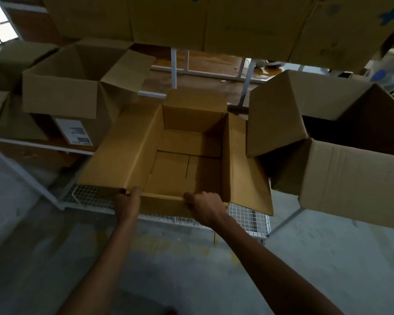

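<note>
An open brown cardboard box (182, 160) sits on a white wire shelf (248, 217) in front of me, its flaps spread out and its inside empty. My left hand (129, 201) grips the near left corner of the box where the left flap meets the near wall. My right hand (206, 206) holds the near wall, with the thumb hooked over its top edge. Both forearms reach in from the bottom of the view.
A larger open box (328, 137) stands at the right, its flaps jutting toward me. Another open box (77, 87) sits on a labelled carton (75, 133) at the left. Cartons (214, 21) fill the shelf above. Grey concrete floor (191, 258) lies below.
</note>
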Motion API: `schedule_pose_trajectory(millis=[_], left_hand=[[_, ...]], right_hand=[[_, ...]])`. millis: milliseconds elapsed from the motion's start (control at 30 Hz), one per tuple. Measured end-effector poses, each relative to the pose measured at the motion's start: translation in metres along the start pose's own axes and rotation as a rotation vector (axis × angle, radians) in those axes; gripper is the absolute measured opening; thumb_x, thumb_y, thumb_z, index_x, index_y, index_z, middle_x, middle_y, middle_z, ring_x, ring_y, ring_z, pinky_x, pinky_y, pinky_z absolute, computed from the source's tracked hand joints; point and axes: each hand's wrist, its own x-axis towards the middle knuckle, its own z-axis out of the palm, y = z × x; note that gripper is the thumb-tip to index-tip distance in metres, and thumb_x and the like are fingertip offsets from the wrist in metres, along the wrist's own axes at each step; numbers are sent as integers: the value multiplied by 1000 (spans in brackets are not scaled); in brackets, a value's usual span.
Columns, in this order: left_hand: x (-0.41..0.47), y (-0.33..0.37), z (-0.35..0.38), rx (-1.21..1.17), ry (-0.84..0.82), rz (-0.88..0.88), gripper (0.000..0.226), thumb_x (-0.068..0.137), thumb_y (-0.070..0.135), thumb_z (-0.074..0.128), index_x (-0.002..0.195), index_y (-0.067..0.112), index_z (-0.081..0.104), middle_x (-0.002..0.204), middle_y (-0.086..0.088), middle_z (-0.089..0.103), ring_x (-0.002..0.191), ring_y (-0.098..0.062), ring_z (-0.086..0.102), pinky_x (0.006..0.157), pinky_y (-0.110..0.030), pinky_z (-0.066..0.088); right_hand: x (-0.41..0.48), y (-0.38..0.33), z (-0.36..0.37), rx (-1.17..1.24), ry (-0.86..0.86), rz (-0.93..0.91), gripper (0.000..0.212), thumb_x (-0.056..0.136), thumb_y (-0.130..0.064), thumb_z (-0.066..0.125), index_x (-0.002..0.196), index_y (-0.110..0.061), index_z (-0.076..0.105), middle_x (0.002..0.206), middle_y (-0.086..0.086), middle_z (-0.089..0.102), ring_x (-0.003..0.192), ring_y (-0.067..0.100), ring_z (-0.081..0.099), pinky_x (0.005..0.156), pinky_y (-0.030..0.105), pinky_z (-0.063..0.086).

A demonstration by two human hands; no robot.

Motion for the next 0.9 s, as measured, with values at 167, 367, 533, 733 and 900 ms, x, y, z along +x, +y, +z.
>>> schedule_pose_trajectory(millis=[167, 367, 533, 733, 900], left_hand=[[-9, -10, -27, 168, -86, -43, 21, 90, 36, 60, 91, 14, 58, 101, -10, 64, 91, -32, 63, 91, -54, 59], [-66, -39, -37, 85, -26, -18, 33, 99, 17, 60, 127, 1, 58, 113, -13, 60, 94, -32, 58, 60, -40, 59], [-141, -78, -44, -35, 110, -50, 34, 101, 11, 59, 129, -8, 57, 111, -19, 56, 90, -34, 55, 29, -24, 46], [-234, -122, -72, -206, 207, -71, 25, 98, 4, 60, 122, 4, 56, 111, -15, 53, 92, -31, 53, 31, -26, 48], [-271, -167, -100, -259, 232, -155, 35, 96, 3, 63, 130, -5, 56, 115, -13, 54, 87, -30, 53, 29, -21, 46]], right_hand=[[-37, 5, 2, -21, 2, -79, 12, 104, -34, 47, 107, -25, 54, 75, -6, 56, 61, 16, 60, 60, 33, 57], [-91, 15, -3, -30, 21, -231, 18, 104, -35, 48, 117, -23, 51, 83, -3, 58, 71, 21, 63, 78, 39, 53], [-162, 26, 3, -45, 217, -299, 25, 100, -36, 53, 122, -22, 54, 119, 5, 67, 107, 28, 62, 95, 48, 45], [-312, 48, 24, 624, 499, 229, 45, 95, -70, 43, 86, -28, 60, 87, -11, 60, 85, 10, 56, 73, 38, 52], [-329, 45, 40, 833, 147, 644, 107, 74, -95, 41, 152, -23, 38, 149, 10, 48, 136, 31, 48, 107, 52, 46]])
